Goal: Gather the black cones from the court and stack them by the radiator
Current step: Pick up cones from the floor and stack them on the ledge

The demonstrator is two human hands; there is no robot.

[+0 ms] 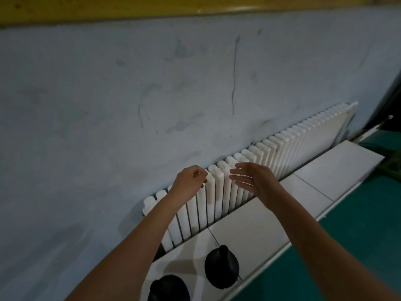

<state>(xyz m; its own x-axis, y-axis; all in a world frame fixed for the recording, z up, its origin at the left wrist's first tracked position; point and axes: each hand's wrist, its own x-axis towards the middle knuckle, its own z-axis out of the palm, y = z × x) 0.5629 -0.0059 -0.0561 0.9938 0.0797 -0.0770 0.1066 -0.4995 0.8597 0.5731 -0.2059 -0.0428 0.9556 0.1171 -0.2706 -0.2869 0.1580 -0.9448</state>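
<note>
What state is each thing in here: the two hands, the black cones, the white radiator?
White ribbed radiator: fixed along the blue-grey wall.
Left hand: fingers curled, nothing visible in them, at the radiator's top.
Right hand: open, fingers straight, holding nothing.
Black cone on the right: upright on white floor tiles, unstacked.
Black cone at the bottom edge: upright, partly cropped, apart from the other.

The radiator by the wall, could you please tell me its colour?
The radiator is white; head view.

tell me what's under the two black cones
White tiles by the radiator: the far cone and near cone stand on them. Their wide bases cover the floor right beneath; the picture's edge cuts off the near cone.
</note>
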